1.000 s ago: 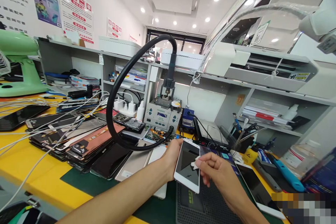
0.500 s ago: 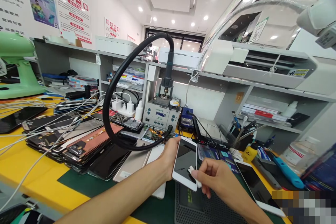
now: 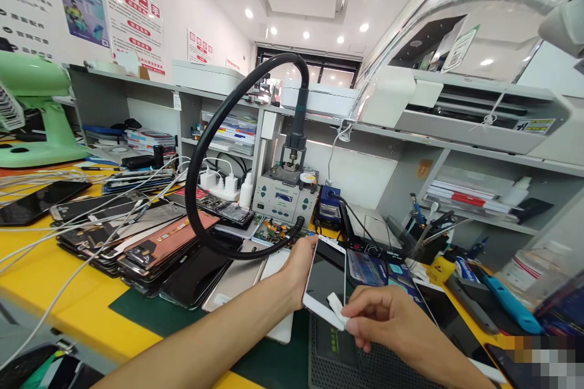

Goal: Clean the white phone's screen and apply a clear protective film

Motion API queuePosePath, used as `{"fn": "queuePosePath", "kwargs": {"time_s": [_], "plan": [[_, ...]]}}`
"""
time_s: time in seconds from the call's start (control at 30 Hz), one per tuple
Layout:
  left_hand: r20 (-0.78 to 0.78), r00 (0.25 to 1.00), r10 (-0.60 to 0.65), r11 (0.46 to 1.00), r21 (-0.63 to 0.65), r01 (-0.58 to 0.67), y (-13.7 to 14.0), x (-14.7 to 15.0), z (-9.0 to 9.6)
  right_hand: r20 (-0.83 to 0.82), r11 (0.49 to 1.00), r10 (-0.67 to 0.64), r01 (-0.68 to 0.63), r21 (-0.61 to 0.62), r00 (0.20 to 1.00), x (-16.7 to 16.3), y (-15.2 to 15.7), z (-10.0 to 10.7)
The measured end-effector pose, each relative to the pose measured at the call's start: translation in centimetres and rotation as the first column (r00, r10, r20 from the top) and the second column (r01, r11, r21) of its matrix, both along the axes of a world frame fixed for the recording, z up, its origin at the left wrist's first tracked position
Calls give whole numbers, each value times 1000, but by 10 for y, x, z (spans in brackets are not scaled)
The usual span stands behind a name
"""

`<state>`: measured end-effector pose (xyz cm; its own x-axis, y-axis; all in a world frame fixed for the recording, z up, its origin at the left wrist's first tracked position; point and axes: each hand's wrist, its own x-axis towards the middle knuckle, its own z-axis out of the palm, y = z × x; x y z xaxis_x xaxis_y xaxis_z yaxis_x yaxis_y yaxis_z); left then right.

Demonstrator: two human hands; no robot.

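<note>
Above the black pad [image 3: 371, 364], your left hand [image 3: 297, 270] clasps the phone [image 3: 326, 273], right hand [image 3: 385, 315] pinches the white scrap [image 3: 336, 304]: best stroke lightly!

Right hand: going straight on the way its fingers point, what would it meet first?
Besides the white wipe it pinches, the right hand would likely meet the white phone in the left hand; exact depth is unclear.

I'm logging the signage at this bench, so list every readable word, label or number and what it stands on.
"ple", "部件": cut-off wall sign
"购买二手": red-and-white poster; smaller lines blurred
"回收": smaller poster; rest blurred
Too small or blurred: lettering on the grey control unit, black mat and clear bottle
No lettering visible: held white phone
</note>
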<state>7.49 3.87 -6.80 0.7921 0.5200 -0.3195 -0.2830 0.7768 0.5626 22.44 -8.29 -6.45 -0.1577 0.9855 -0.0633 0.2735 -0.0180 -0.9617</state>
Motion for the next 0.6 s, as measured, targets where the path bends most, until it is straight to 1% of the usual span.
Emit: {"fn": "queuePosePath", "kwargs": {"time_s": [0.2, 0.43, 0.6], "plan": [[-48, 999, -1, 1000, 8, 2, -1, 1, 0, 66, 1000, -2, 2, -3, 998, -2, -2, 1], [-157, 987, 21, 999, 29, -16, -4, 5, -4, 149, 1000, -1, 2, -5, 989, -12, -5, 0], [-252, 967, 32, 999, 41, -23, -5, 7, -7, 194, 1000, -13, 9, 24, 981, -23, -5, -1]]}}
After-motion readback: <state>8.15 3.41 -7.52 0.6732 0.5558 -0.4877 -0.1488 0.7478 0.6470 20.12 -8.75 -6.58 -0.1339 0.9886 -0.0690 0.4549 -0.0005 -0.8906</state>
